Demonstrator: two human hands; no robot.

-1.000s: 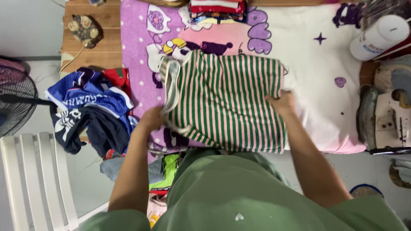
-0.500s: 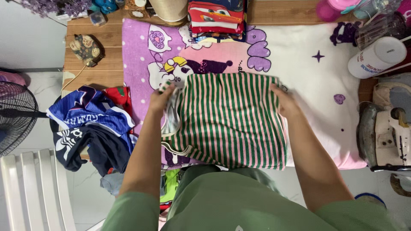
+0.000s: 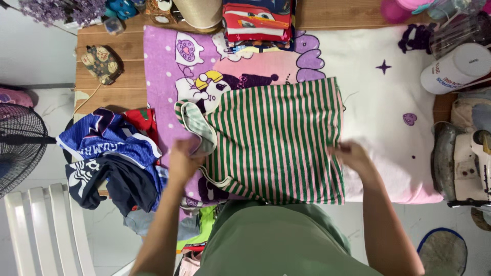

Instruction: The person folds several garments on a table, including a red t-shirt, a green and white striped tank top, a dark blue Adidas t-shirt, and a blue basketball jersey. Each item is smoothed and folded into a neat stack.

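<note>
A wide blanket (image 3: 378, 117), soft and printed with purple cartoon shapes on pink and white, is covering the wooden table (image 3: 102, 87), giving a padded bed for laying clothes flat. On it a striped top (image 3: 276, 143), green and pale pink, thin and limp, is lying spread in a rough rectangle near the table's front edge, with one strap or sleeve (image 3: 197, 125) curling loose at its left side. The left hand (image 3: 181, 158) is sitting at that loose edge, fingers seemingly closing on the cloth, though blur is keeping me from telling how tightly. The right hand (image 3: 353, 153) is resting on the right hem, fingers bunching together and pinching the fabric, likely holding it taut and square. To the left a heap of clothes (image 3: 110, 153), slick blue and dark jersey cloth, is slumping over the table edge. At the back a folded stack (image 3: 258, 20) is sitting neat and flat. A white jar (image 3: 455, 69) is lying at the right.
</note>
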